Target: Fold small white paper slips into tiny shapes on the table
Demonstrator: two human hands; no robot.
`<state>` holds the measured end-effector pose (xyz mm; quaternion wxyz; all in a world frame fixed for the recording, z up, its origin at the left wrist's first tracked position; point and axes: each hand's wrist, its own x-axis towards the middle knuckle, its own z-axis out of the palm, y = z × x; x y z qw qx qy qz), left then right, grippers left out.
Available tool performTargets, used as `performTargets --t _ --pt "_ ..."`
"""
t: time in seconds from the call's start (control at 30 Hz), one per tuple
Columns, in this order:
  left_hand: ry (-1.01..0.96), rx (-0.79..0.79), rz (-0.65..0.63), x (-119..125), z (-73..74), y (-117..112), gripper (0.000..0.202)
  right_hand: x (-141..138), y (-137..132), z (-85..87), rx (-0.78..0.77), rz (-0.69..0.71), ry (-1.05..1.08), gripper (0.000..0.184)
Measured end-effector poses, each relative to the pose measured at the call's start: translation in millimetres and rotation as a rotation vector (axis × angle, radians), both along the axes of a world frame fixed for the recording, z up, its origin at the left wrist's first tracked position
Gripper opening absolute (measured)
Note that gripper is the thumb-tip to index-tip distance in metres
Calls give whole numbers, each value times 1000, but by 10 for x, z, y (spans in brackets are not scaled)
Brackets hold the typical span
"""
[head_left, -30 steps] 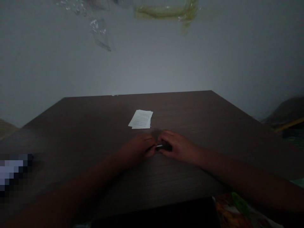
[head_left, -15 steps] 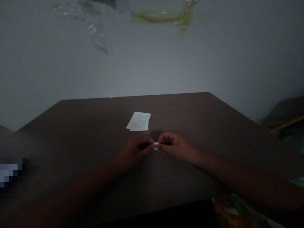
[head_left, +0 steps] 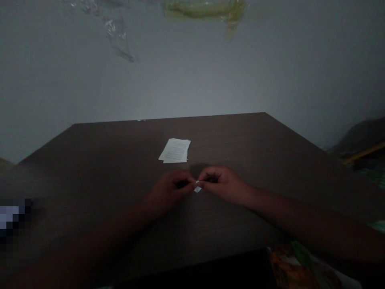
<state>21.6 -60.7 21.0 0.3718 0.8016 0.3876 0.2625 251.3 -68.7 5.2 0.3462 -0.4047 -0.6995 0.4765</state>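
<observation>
A small piece of folded white paper [head_left: 197, 188] is pinched between my two hands, just above the dark wooden table [head_left: 234, 140]. My left hand [head_left: 172, 188] grips its left side between thumb and forefinger. From the right, my right hand [head_left: 224, 184] pinches the other side the same way, and the fingertips of both hands nearly meet. Part of the folded paper is hidden behind the fingers. Beyond my hands lies a small stack of printed white sheets [head_left: 175, 151], flat on the table and touched by neither hand.
A pale wall [head_left: 204, 80] rises behind the table, with yellowish tape [head_left: 201, 10] and clear tape [head_left: 117, 38] on it. At the left edge is a pixelated object [head_left: 12, 216]. Colourful printed material [head_left: 300, 265] shows at the lower right.
The folded paper has changed shape in my fingers: its upper part is now narrower, with a pointed part showing below the fingertips. The view has tipped slightly downward.
</observation>
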Motion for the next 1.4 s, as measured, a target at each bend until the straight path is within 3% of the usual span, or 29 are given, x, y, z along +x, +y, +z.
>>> performTargets --t 0.5,0.83,0.97,1.13,1.4 --pt "-130 -228 193 -9 -39 61 23 -4 92 -26 -301 -93 127 18" --pt "-312 -170 257 -47 -78 86 20 28 139 -39 -256 -172 228 17" --pt "-437 -127 295 -41 -125 88 21 22 161 -53 -245 -170 359 26" --pt "-445 14 250 -60 -127 82 18 30 160 -73 -132 -121 410 30" --pt "-214 247 130 -155 -98 101 8 112 40 -45 357 -53 59 8"
